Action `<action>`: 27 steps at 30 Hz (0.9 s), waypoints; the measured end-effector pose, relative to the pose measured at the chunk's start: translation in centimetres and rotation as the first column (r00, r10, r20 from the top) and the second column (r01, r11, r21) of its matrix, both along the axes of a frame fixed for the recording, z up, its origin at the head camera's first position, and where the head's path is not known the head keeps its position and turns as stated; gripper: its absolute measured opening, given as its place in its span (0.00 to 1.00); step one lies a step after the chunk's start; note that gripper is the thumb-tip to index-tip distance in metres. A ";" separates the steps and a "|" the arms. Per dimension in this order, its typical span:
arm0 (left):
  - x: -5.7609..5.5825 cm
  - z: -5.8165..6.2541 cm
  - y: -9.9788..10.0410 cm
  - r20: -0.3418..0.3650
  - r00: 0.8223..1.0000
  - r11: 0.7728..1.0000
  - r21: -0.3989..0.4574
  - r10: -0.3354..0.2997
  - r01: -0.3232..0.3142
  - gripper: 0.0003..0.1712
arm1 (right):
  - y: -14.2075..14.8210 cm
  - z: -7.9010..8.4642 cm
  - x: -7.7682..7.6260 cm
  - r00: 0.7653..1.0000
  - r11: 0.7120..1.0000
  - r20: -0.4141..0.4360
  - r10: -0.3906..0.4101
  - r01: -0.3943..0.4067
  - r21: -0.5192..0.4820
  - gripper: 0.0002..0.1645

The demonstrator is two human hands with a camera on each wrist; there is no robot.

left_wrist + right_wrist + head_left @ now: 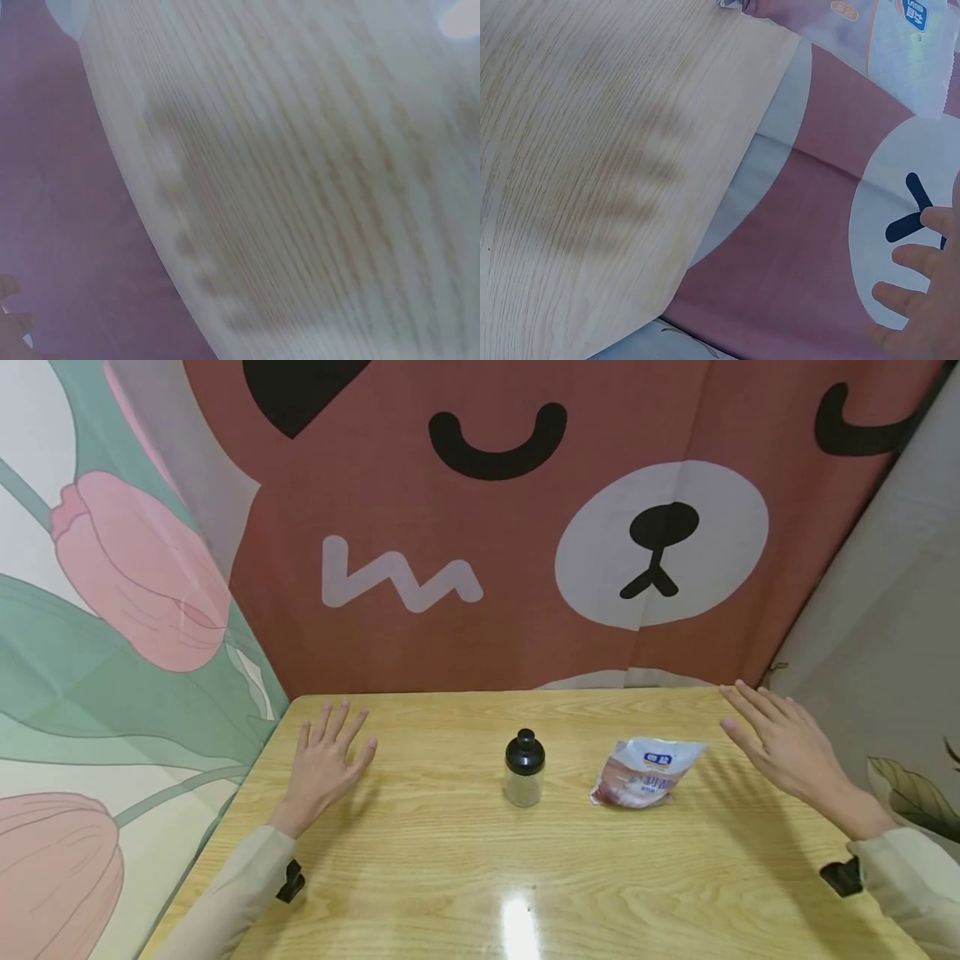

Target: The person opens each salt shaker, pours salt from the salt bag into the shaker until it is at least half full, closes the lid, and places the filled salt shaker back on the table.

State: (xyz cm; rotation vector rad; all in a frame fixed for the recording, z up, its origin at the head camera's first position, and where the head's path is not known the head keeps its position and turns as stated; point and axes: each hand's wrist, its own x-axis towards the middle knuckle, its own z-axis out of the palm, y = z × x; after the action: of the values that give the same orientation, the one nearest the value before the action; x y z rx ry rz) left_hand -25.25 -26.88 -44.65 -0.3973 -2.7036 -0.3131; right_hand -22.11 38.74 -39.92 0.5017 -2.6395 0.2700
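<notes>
A small clear glass bottle with a black knobbed lid [525,756] stands upright near the middle of the table. To its right sits a pink and white plastic packet [647,772] with a blue label, its top corner pointing right; part of the packet [855,22] also shows at the top of the right wrist view. My left hand [327,766] hovers over the table's left side, fingers spread, holding nothing. On the right, my right hand [787,747] is held up with straight fingers, also with nothing in it; the packet is the nearest thing to it.
The wood-grain table [420,860] ends at the back against a hanging cloth [420,652] with a bear face. A flowered cloth [150,718] hangs along the left side and a pale cloth [885,652] on the right.
</notes>
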 end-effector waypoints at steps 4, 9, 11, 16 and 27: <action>-0.1 0.0 0.0 0.001 1.000 1.000 -0.002 0.002 -0.002 0.37 | -0.1 0.2 -0.1 1.000 1.000 -0.018 0.014 -0.014 0.001 0.34; -0.1 -0.1 0.0 -0.018 1.000 1.000 0.000 0.002 -0.002 0.37 | -0.3 0.3 0.0 0.999 1.000 -0.025 0.023 -0.023 -0.012 0.33; -0.1 -0.1 0.1 -0.026 1.000 1.000 0.001 0.000 0.000 0.36 | -0.4 0.4 0.0 0.999 1.000 -0.029 0.025 -0.025 -0.017 0.33; 0.1 -0.2 0.1 -0.031 1.000 1.000 -0.002 -0.002 0.002 0.36 | -0.6 0.4 0.1 0.998 0.999 -0.043 0.036 -0.037 -0.029 0.34; 0.1 -0.2 0.2 -0.020 1.000 1.000 0.025 -0.010 0.011 0.36 | -0.9 0.3 0.1 0.996 0.997 -0.067 0.050 -0.054 -0.055 0.33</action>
State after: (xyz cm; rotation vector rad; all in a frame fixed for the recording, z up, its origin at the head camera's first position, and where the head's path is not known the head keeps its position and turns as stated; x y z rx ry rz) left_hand -25.17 -26.71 -44.81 -0.4052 -2.6762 -0.3439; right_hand -21.99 37.83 -39.59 0.5521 -2.5498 0.3383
